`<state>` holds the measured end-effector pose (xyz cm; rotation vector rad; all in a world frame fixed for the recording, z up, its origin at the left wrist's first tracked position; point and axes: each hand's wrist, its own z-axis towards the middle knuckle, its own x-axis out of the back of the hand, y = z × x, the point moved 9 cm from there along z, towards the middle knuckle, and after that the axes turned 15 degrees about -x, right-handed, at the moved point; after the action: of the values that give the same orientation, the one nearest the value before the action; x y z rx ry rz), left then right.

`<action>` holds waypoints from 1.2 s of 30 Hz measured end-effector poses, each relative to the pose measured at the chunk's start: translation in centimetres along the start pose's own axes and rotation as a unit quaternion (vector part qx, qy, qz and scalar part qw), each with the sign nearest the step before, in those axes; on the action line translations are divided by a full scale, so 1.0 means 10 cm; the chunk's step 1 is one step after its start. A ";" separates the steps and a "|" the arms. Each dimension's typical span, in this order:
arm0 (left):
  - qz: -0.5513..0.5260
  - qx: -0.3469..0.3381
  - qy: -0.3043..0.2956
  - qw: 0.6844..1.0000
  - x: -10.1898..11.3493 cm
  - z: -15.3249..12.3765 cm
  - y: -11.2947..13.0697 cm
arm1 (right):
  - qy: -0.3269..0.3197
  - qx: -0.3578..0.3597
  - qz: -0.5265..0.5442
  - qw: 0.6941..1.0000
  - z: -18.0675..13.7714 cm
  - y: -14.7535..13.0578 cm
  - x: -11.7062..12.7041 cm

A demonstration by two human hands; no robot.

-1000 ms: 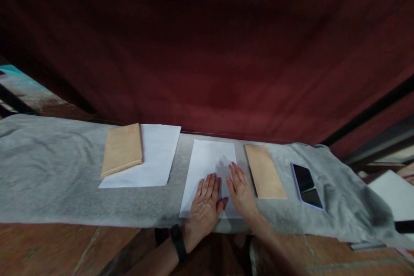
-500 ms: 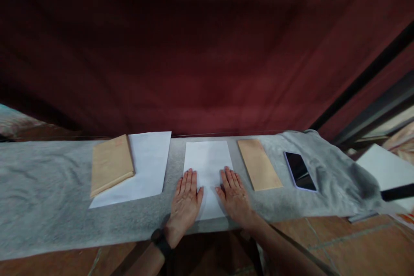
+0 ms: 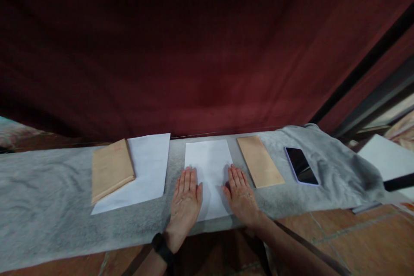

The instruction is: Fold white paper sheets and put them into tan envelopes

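Observation:
A white sheet of paper [image 3: 210, 172] lies flat on the grey cloth in front of me, its long sides running away from me. My left hand [image 3: 186, 196] is palm down at the sheet's left edge, fingers stretched forward and thumb raised. At the right edge, my right hand [image 3: 239, 192] also lies palm down with its fingers extended. Neither hand grips anything. Right of the sheet is a flat brown envelope [image 3: 260, 161]. To the left, a stack of brown envelopes [image 3: 111, 168] partly covers some white paper [image 3: 150, 164].
A phone [image 3: 300, 166] in a lilac case lies at the right on the grey cloth [image 3: 48, 220], which covers a long narrow surface. Behind it hangs a dark red curtain [image 3: 207, 95]. Tiled floor [image 3: 362, 233] shows along the front. A white board-like object [image 3: 384, 155] is at far right.
My right hand has slid slightly outward to the right, from on the sheet to its edge. The left hand has barely shifted. The camera view has tilted a little.

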<state>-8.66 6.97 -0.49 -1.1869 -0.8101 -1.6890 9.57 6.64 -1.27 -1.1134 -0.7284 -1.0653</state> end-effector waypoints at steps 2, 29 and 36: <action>-0.022 -0.063 0.000 0.998 -0.05 0.05 0.24 | -0.018 0.040 0.006 0.999 0.00 -0.15 -0.02; 0.010 -0.017 -0.034 0.999 -0.19 0.56 -0.13 | -0.023 -0.034 -0.018 0.999 0.55 -0.05 -0.19; -0.032 -0.041 -0.066 0.996 -0.39 1.01 -0.02 | -0.077 -0.040 0.042 0.995 0.95 -0.27 -0.37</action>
<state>-4.58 17.01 -0.92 -1.3529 -0.8742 -1.7227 6.11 16.57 -0.65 -1.2945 -0.7597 -0.9524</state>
